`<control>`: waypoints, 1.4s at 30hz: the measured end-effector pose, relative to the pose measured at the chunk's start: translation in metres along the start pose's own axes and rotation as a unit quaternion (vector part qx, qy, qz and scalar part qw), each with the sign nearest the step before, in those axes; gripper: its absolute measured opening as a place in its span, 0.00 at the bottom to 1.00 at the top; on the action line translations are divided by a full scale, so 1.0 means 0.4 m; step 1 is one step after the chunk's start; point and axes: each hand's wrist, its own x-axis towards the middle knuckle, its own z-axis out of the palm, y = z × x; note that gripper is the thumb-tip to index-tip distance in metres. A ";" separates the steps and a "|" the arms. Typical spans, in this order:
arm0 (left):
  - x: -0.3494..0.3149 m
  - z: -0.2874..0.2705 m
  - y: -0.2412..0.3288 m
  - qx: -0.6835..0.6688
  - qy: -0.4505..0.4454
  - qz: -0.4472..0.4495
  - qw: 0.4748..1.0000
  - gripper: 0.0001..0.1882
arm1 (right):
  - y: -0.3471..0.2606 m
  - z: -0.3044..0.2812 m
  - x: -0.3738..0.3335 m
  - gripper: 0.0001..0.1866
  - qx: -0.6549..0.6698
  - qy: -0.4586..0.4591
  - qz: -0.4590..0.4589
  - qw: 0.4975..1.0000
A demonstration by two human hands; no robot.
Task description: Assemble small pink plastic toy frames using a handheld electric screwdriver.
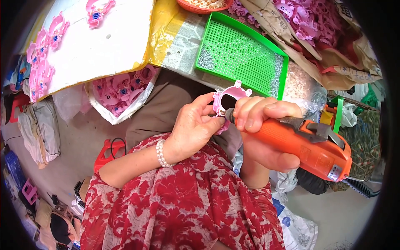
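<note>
In my left hand [192, 125] is a pink plastic part [218, 103] with a ring-shaped frame and small knobs along its top, pinched between thumb and fingers. My right hand [268, 125] wraps around an orange electric screwdriver [302, 143], whose tip end meets the lower edge of the pink part. The bit's exact contact point is hidden by my fingers. Beyond both hands lies a green perforated tray [241, 56] with small silver screws gathered in its left corner and along its right side.
A white board [121, 46] with yellow-taped edges carries several pink parts with blue pieces. Below it, an open white bag [139, 102] holds more. A brown sack [287, 35] of pink parts stands at upper right, near a red bowl [191, 7] of cream pieces. The screwdriver's cord [360, 188] trails right.
</note>
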 end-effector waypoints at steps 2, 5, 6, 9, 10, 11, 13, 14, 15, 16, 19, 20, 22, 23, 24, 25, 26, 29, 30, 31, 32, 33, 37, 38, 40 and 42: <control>-0.003 0.000 -0.004 0.010 0.005 -0.003 1.000 0.21 | 0.008 -0.005 -0.004 0.40 -0.003 -0.011 -0.007 1.000; -0.006 -0.005 -0.016 0.008 0.004 0.002 1.000 0.21 | 0.015 -0.009 -0.008 0.40 0.004 -0.026 -0.014 1.000; -0.006 -0.007 -0.015 0.022 0.004 -0.010 1.000 0.20 | 0.016 -0.009 -0.010 0.40 0.015 -0.028 -0.012 0.999; -0.002 -0.010 -0.014 0.024 -0.011 -0.023 0.999 0.20 | 0.008 -0.012 -0.017 0.41 0.011 0.013 0.029 0.999; -0.001 -0.011 -0.013 0.010 -0.024 -0.024 0.999 0.20 | 0.007 -0.020 -0.016 0.41 0.017 0.006 0.035 0.999; 0.001 -0.012 -0.011 0.011 -0.025 -0.024 0.999 0.20 | 0.003 -0.020 -0.015 0.41 0.017 0.007 0.034 0.999; 0.004 -0.014 -0.009 0.038 -0.037 -0.048 0.997 0.21 | -0.011 -0.016 -0.006 0.43 0.030 0.022 0.026 0.999; 0.006 -0.019 -0.013 0.038 -0.037 -0.048 0.997 0.21 | -0.024 -0.022 0.009 0.43 0.031 -0.009 0.025 0.999; 0.008 -0.025 -0.022 0.038 -0.045 -0.048 0.997 0.22 | -0.040 -0.028 0.019 0.43 0.030 -0.008 0.026 0.999; 0.009 -0.029 -0.027 0.038 -0.052 -0.048 0.997 0.24 | -0.056 -0.035 0.027 0.43 0.035 -0.016 0.015 0.999; 0.005 -0.034 -0.024 0.027 -0.041 -0.042 0.998 0.25 | -0.093 -0.050 0.046 0.42 0.019 -0.003 0.011 1.000; 0.005 -0.035 -0.023 0.028 -0.043 -0.043 0.998 0.25 | -0.103 -0.057 0.048 0.42 -0.004 0.018 0.017 1.000; 0.006 -0.039 -0.020 0.038 -0.038 -0.031 0.998 0.25 | -0.105 -0.082 0.052 0.44 -0.012 0.050 0.009 0.999; 0.004 -0.042 -0.017 0.040 -0.038 -0.030 0.998 0.25 | -0.101 -0.096 0.055 0.45 -0.018 0.080 0.002 0.997; 0.002 -0.045 -0.012 0.041 -0.045 -0.014 0.998 0.25 | -0.098 -0.110 0.060 0.44 -0.019 0.084 -0.008 0.996; 0.002 -0.046 -0.008 0.042 -0.052 0.002 0.998 0.26 | -0.097 -0.122 0.067 0.44 -0.019 0.084 -0.010 0.996; 0.001 -0.047 -0.004 0.044 -0.053 0.003 0.998 0.26 | -0.097 -0.133 0.073 0.43 -0.047 0.089 -0.007 0.995; 0.000 -0.051 0.007 0.021 -0.057 0.040 0.997 0.29 | -0.089 -0.166 0.097 0.36 -0.147 0.160 0.014 0.976; 0.000 -0.056 0.008 0.017 -0.056 0.056 0.997 0.30 | -0.080 -0.174 0.109 0.32 -0.184 0.171 0.007 0.968; -0.001 -0.058 0.009 0.013 -0.056 0.073 0.996 0.31 | -0.069 -0.183 0.122 0.27 -0.220 0.181 -0.001 0.958; -0.003 -0.057 0.011 0.000 -0.057 0.093 0.994 0.31 | -0.061 -0.196 0.134 0.21 -0.238 0.188 0.008 0.953; -0.003 -0.057 0.017 0.005 -0.059 0.097 0.993 0.31 | -0.050 -0.204 0.146 0.19 -0.266 0.188 0.011 0.945; 0.003 -0.065 0.037 0.056 -0.053 0.039 0.996 0.26 | -0.025 -0.211 0.182 0.20 -0.315 0.229 0.032 0.921; 0.002 -0.063 0.041 0.053 -0.046 0.032 0.997 0.25 | -0.023 -0.214 0.185 0.20 -0.331 0.232 0.035 0.914; 0.003 -0.063 0.050 0.053 -0.040 0.027 0.997 0.25 | -0.020 -0.222 0.186 0.20 -0.325 0.236 0.027 0.915; 0.005 -0.065 0.060 0.014 -0.068 0.011 0.998 0.26 | -0.020 -0.226 0.187 0.20 -0.319 0.239 0.020 0.917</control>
